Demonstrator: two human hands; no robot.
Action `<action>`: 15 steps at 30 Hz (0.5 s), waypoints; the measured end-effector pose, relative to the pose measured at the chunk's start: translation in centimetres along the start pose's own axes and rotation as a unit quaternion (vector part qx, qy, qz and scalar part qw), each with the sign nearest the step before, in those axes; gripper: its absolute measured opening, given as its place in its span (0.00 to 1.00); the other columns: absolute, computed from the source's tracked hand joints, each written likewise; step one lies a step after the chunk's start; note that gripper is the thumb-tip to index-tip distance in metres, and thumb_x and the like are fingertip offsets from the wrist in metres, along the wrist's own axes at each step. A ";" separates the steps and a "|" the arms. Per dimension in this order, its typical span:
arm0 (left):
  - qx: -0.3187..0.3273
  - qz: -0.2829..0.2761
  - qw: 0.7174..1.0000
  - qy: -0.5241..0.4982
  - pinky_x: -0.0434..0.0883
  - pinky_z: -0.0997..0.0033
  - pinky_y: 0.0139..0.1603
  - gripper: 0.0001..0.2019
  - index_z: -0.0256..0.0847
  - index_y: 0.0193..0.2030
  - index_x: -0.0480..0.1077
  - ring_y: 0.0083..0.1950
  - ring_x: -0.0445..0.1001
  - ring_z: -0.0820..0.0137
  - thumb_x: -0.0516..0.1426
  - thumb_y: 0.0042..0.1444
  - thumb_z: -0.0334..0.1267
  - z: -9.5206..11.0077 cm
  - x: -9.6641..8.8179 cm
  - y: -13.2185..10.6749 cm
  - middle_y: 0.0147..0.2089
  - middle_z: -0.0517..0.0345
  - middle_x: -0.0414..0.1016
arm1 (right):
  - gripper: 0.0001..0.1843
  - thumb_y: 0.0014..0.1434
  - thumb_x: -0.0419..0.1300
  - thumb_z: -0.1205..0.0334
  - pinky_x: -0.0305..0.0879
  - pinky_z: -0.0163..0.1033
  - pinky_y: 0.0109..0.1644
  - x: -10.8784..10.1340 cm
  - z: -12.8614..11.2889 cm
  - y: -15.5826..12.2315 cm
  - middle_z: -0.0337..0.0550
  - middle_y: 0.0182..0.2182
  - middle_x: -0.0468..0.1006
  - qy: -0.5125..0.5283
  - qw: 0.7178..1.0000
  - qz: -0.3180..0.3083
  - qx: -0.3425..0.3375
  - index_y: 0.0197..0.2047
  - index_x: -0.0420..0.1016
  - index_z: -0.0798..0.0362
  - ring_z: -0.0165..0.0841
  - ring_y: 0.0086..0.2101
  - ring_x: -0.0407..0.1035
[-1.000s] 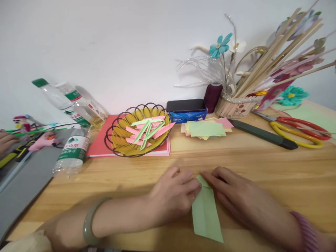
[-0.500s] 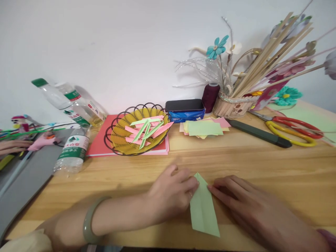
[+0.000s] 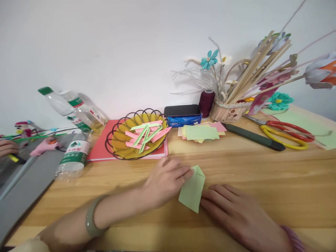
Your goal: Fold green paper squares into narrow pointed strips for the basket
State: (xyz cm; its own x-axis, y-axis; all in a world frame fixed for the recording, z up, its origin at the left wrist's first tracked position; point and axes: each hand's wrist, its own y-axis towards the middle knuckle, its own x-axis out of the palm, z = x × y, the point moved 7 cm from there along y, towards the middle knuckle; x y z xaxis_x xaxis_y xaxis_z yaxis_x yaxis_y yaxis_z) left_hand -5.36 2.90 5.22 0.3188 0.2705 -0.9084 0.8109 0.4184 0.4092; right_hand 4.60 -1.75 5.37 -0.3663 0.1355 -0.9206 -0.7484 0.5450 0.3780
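A folded light-green paper (image 3: 192, 189) lies on the wooden table (image 3: 275, 182) near the front edge, its pointed tip facing away from me. My left hand (image 3: 165, 182) presses on the paper's upper left side, its fingers curled down onto the fold. My right hand (image 3: 233, 213) lies flat, fingers stretched out, with the fingertips at the paper's lower right edge. A jade bangle is on my left wrist.
Behind the hands a yellow wire basket (image 3: 138, 134) holds folded pink and green strips, on a red folder (image 3: 101, 147). A stack of coloured paper squares (image 3: 201, 132), a blue tin (image 3: 183, 115), scissors (image 3: 286, 133), a stick-filled basket (image 3: 227, 111) and water bottles (image 3: 75, 154) stand around. Another person's hand (image 3: 7, 148) is at far left.
The green paper has been folded shorter and turned slightly. My right hand slid back towards me along it. The camera has tilted a little.
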 end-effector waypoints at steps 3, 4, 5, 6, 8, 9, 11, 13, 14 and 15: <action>-0.003 0.060 0.998 -0.020 0.57 0.67 0.37 0.11 0.37 0.41 0.69 0.39 0.64 0.69 0.46 0.63 0.29 0.5 -1.5 -0.5 0.41 0.59 0.74 | 0.20 0.65 0.37 0.68 0.65 0.40 0.35 0.6 0.5 0.1 0.46 0.33 0.74 -0.014 1.000 0.007 0.022 0.39 0.70 0.56 0.34 0.33 0.66; -0.001 0.061 0.998 -0.022 0.57 0.68 0.34 0.10 0.37 0.38 0.70 0.37 0.64 0.70 0.47 0.62 0.29 0.9 -1.7 -0.7 0.38 0.60 0.75 | 0.19 0.65 0.38 0.68 0.64 0.39 0.35 0.8 0.6 -0.1 0.45 0.32 0.73 -0.015 0.999 0.003 0.030 0.39 0.69 0.56 0.34 0.32 0.66; 0.001 0.051 0.998 -0.023 0.56 0.68 0.32 0.10 0.37 0.34 0.70 0.35 0.64 0.71 0.48 0.61 0.28 1.4 -1.7 -0.9 0.35 0.60 0.74 | 0.17 0.64 0.39 0.68 0.64 0.39 0.34 0.9 0.8 -0.2 0.44 0.31 0.73 -0.015 0.999 0.000 0.042 0.38 0.69 0.55 0.33 0.31 0.65; 0.006 0.030 0.999 -0.023 0.55 0.68 0.32 0.09 0.37 0.32 0.69 0.34 0.63 0.71 0.49 0.60 0.28 1.9 -1.4 -1.0 0.33 0.60 0.74 | 0.16 0.64 0.40 0.67 0.63 0.38 0.32 0.9 0.9 -0.4 0.43 0.30 0.72 -0.017 0.998 0.000 0.054 0.36 0.68 0.55 0.32 0.30 0.65; 0.003 -0.018 1.000 -0.012 0.55 0.68 0.31 0.08 0.37 0.29 0.68 0.32 0.62 0.71 0.51 0.58 0.28 2.7 -0.8 -1.3 0.31 0.60 0.72 | 0.16 0.64 0.40 0.67 0.61 0.36 0.30 0.6 0.9 -0.4 0.42 0.28 0.71 -0.025 0.998 0.003 0.064 0.37 0.68 0.54 0.31 0.27 0.64; 0.003 -0.035 0.999 -0.004 0.55 0.67 0.31 0.07 0.37 0.29 0.68 0.31 0.61 0.71 0.52 0.57 0.28 3.0 -0.6 -1.5 0.31 0.60 0.72 | 0.17 0.65 0.38 0.66 0.61 0.36 0.29 0.4 0.6 -0.3 0.41 0.27 0.70 -0.030 0.998 0.004 0.054 0.39 0.67 0.54 0.31 0.27 0.64; 0.009 -0.061 0.998 0.012 0.55 0.66 0.32 0.06 0.37 0.30 0.69 0.33 0.61 0.70 0.53 0.55 0.30 3.7 -0.3 -1.7 0.34 0.58 0.73 | 0.20 0.66 0.35 0.66 0.61 0.35 0.29 0.1 -0.3 0.2 0.41 0.28 0.71 -0.036 0.999 0.006 0.011 0.45 0.67 0.54 0.31 0.27 0.65; 0.020 -0.087 0.996 0.027 0.57 0.65 0.34 0.06 0.36 0.33 0.71 0.36 0.62 0.69 0.53 0.56 0.32 4.1 -0.1 -1.9 0.41 0.55 0.73 | 0.22 0.66 0.33 0.67 0.62 0.36 0.30 0.0 -0.8 0.7 0.41 0.28 0.72 -0.030 0.999 0.007 -0.022 0.45 0.67 0.56 0.30 0.27 0.65; 0.022 -0.097 0.994 0.036 0.57 0.64 0.36 0.07 0.36 0.36 0.71 0.38 0.62 0.68 0.53 0.57 0.33 4.1 0.1 -2.0 0.45 0.55 0.73 | 0.22 0.66 0.34 0.67 0.62 0.36 0.30 0.0 -0.8 0.9 0.41 0.28 0.72 -0.022 0.999 0.008 -0.025 0.42 0.68 0.56 0.31 0.27 0.65; 0.024 -0.103 0.993 0.046 0.58 0.64 0.38 0.08 0.36 0.39 0.72 0.40 0.62 0.68 0.52 0.57 0.33 4.0 0.2 -2.0 0.48 0.55 0.72 | 0.22 0.66 0.34 0.67 0.62 0.36 0.31 0.1 -0.6 1.0 0.42 0.28 0.72 -0.014 1.000 0.009 -0.020 0.40 0.69 0.56 0.31 0.28 0.65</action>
State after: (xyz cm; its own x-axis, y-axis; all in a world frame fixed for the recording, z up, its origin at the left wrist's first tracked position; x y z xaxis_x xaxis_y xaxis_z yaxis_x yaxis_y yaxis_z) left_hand -4.96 -1.40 3.88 0.0995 0.2621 -0.9599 0.8772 0.4322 0.2090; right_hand 3.46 -1.73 5.70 -0.3646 0.1679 -0.9159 -0.7636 0.5090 0.3973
